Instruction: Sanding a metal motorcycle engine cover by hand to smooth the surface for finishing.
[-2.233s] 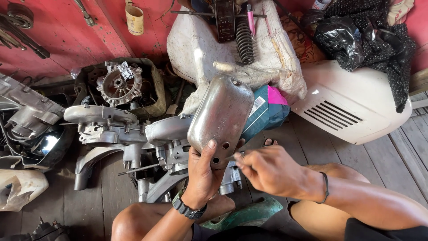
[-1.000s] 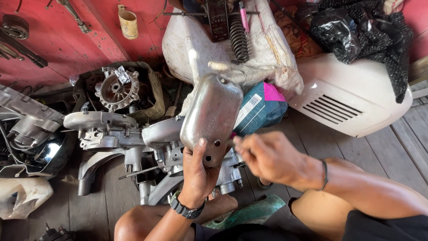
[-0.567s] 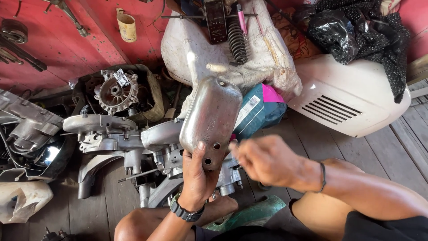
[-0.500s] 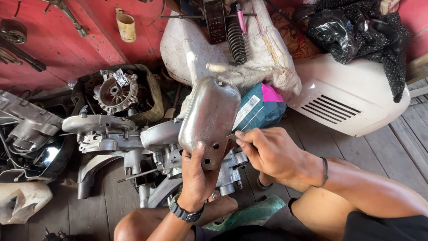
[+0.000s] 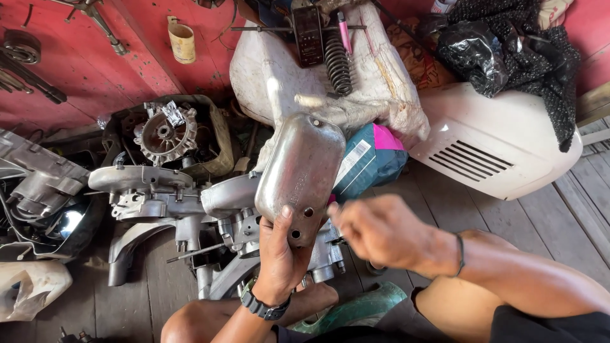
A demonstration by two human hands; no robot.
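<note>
A person sits on a wooden plank floor, seen from above. The left hand (image 5: pixel 279 260) grips the near end of a dull silver, rounded metal engine cover (image 5: pixel 300 174), thumb pressed on its face beside two small holes, holding it upright at the centre of the scene. The right hand (image 5: pixel 381 230), blurred, hovers just right of the cover's lower edge with fingers curled; whether it pinches anything cannot be told. Behind and below the cover lies a grey cast-metal engine casing (image 5: pixel 159 197), partly hidden by it. Farther left sits a round finned flywheel housing (image 5: pixel 164 132). Just right of the cover is a teal and pink packet (image 5: pixel 375 162), then a white vented plastic side panel (image 5: pixel 502 149). At the far centre, a black coil spring (image 5: pixel 338 63) rests on a dirty white body shell (image 5: pixel 273 70). A red wall (image 5: pixel 127 57) closes the far side.
</note>
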